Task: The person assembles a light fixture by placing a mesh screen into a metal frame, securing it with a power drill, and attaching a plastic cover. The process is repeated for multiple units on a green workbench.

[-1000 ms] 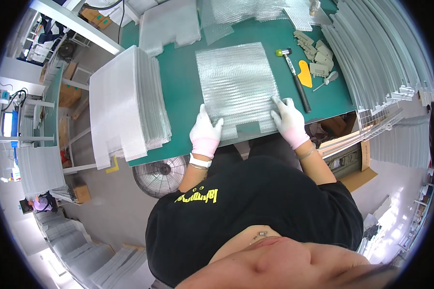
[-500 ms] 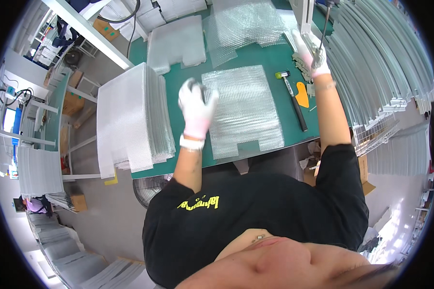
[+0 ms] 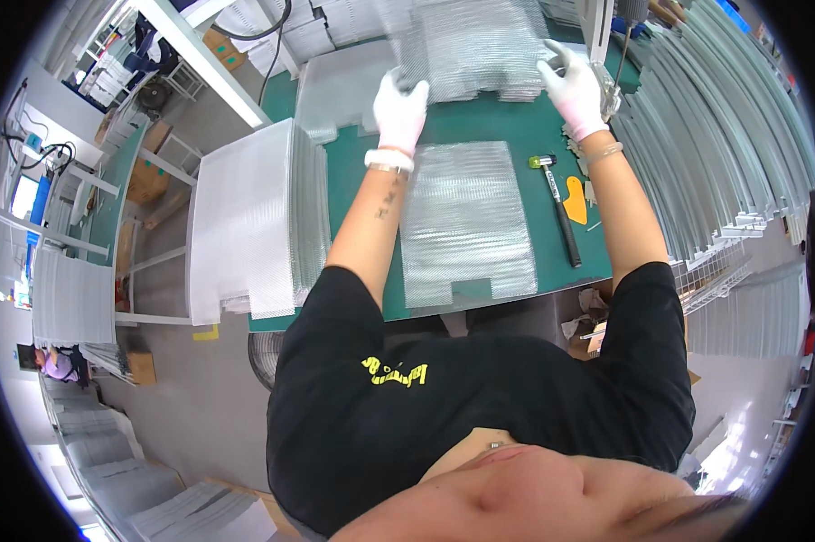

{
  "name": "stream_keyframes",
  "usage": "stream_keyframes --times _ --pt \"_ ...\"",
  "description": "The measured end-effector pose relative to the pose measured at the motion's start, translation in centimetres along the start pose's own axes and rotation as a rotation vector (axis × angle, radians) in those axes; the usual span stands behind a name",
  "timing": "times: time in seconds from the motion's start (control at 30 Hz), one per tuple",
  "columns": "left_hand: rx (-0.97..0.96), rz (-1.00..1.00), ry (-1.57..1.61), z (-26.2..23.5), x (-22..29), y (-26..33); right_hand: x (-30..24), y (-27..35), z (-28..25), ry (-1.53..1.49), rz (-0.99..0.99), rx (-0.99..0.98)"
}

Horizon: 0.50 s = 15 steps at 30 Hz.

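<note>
Both my hands wear white gloves with pink cuffs. My left hand (image 3: 399, 113) reaches toward the left side of the far stack of clear mesh sheets (image 3: 480, 54), thumb and forefinger apart. At that stack's right side is my right hand (image 3: 572, 95), its fingers stretched and spread. Whether either hand touches the sheets, I cannot tell. Closer to me, another silvery mesh sheet (image 3: 466, 221) with a notch in its near edge lies flat on the green worktop (image 3: 358, 181).
A thick stack of mesh panels (image 3: 245, 217) stands at the left, with another mesh stack (image 3: 344, 86) behind. Right of the middle sheet lie a hammer (image 3: 561, 217) and a yellow scraper (image 3: 576, 200). A hanging power driver (image 3: 632, 14) and many long pale profiles (image 3: 715, 135) flank the right.
My left hand has moved forward and right, from beside the middle sheet to the far stack. My right hand has shifted left from the hanging driver toward that stack's right side.
</note>
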<state>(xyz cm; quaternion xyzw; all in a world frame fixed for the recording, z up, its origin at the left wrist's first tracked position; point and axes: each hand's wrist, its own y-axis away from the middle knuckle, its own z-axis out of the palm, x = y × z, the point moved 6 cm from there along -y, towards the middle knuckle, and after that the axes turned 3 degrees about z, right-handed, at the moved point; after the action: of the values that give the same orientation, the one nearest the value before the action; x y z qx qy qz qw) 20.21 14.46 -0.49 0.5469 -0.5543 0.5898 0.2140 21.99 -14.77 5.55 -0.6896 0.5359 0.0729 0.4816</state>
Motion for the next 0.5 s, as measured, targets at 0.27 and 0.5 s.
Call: stream_keyframes --times 0.27,0.5 --pt "0.152 0.055 -0.646 -0.7 -5.7 -5.8 7.4 2.1 -0.4 0.359 0.003 0.005" --pt "-0.447 -0.519 -1.115 -2.0 -14.0 -4.8 3.5 15.0 -3.2 0.197 0.02 0.083"
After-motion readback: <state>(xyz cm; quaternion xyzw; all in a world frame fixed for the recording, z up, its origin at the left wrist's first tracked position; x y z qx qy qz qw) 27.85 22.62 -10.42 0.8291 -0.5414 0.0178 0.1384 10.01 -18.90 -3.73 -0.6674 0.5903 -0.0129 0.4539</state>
